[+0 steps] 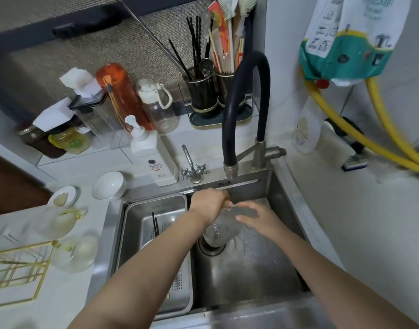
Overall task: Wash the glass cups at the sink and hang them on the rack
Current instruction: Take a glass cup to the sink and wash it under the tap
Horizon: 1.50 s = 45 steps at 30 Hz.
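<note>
A clear textured glass cup lies tilted over the sink's drain, its base toward me. My left hand is closed on its gold handle at the upper rim. My right hand rests flat against the cup's right side, fingers spread. Two more glass cups with gold handles stand on the counter left of the sink, one behind the other. A gold wire rack sits at the left edge. The steel sink is wet.
A black hose faucet hangs over the sink's back edge; no water stream is visible. A steel drain basket with chopsticks fills the sink's left part. A soap pump bottle, white bowl and small dish stand on the counter.
</note>
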### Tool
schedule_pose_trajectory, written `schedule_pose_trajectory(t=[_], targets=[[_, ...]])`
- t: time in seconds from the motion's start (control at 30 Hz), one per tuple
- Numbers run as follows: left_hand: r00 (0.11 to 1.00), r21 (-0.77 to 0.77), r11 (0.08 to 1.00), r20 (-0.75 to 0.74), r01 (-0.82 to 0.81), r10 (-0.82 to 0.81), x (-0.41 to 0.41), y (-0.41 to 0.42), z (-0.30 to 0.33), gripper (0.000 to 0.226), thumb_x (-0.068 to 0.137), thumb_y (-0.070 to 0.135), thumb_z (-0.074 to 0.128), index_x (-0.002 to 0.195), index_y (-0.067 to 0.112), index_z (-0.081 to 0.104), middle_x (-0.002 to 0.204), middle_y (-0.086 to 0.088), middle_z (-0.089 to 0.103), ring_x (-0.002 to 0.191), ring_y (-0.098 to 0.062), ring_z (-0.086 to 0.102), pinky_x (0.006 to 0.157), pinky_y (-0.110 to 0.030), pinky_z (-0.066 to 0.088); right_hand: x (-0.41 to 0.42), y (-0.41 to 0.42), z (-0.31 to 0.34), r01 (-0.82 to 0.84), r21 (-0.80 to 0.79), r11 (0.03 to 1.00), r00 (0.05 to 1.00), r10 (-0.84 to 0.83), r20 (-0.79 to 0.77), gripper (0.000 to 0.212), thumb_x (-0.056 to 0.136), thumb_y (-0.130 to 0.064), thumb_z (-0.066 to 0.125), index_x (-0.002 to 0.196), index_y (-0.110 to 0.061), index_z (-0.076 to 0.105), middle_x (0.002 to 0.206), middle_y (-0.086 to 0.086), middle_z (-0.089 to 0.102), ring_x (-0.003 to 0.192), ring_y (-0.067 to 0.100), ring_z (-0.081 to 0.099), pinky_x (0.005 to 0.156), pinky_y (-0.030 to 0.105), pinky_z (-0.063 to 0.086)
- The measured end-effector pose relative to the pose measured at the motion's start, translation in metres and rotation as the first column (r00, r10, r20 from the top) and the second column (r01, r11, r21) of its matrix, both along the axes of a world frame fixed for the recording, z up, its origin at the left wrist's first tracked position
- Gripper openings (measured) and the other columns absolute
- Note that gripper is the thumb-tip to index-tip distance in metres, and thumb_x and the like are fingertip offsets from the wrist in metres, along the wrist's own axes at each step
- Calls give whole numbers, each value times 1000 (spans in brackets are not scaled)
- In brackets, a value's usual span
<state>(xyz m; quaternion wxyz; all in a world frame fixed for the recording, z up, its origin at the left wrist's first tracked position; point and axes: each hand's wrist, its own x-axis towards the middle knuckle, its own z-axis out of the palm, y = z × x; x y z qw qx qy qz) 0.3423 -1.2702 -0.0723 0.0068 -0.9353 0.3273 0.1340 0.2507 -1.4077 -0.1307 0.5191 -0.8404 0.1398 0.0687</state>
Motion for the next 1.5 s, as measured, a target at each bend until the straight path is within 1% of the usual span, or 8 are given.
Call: schedule_pose_trajectory(t=[0.33,0.57,0.73,0.83,0.93,1.17,1.23,1.5], targets=[[991,65,994,-97,-84,90,2,-9,0,34,95,45,50,116,23,63,117,-8,65,111,-28,60,83,-31,44,17,-21,5,23,-59,998,999,-26,-48,40,89,-20,64,127,-16,57,134,-1,56,126,14,49,94,18,30],[962,-191,955,-195,-228,191,-13,10,-2,36,91,53,51,105,22,62,105,-2,68,102,-21,61,72,-25,39,30,-34,5,66,-108,992,993,-76,-90,38,91,-22,62,128,-14,57,132,4,58,122,20,53,99,28,39],[728,-372,680,-585,-632,357,-27,15,-9,25,84,40,68,75,19,59,74,1,62,63,-9,57,64,-23,48,46,-47,10,131,-191,973,988,-145,-62,36,90,-22,62,123,-8,59,125,9,62,115,24,57,95,28,41],[520,-355,446,-787,-822,332,-35,17,-12,17,83,17,71,74,13,57,80,-3,58,73,-14,55,71,-34,55,54,-58,16,274,-187,943,958,-285,-35,46,92,-25,58,131,-2,49,130,15,56,119,31,53,94,31,40],[423,-331,337,-870,-882,253,-42,19,-12,16,86,7,66,74,13,56,85,2,61,76,-8,56,64,-24,51,63,-72,25,407,-140,903,911,-412,-11,58,95,-22,53,142,2,29,142,22,43,129,36,43,103,35,35],[375,-367,104,-925,-924,67,-54,25,-5,15,86,-1,63,75,9,61,70,2,65,63,-4,60,58,-14,51,95,-96,26,562,-136,816,824,-567,8,34,97,-10,46,126,6,44,124,25,56,111,38,55,82,37,42],[380,-378,47,-924,-924,46,-55,27,-3,13,86,-3,62,77,7,60,70,1,64,61,-4,60,55,-13,51,94,-99,25,629,-130,766,775,-632,28,36,96,-7,46,128,9,39,126,26,53,114,39,53,89,41,44],[400,-400,-25,-917,-916,2,-54,29,-3,9,85,-2,62,79,4,62,82,-4,65,64,-5,62,57,-13,51,92,-101,15,592,-214,777,804,-587,94,31,98,-3,37,121,2,57,122,20,60,114,35,55,91,32,40]])
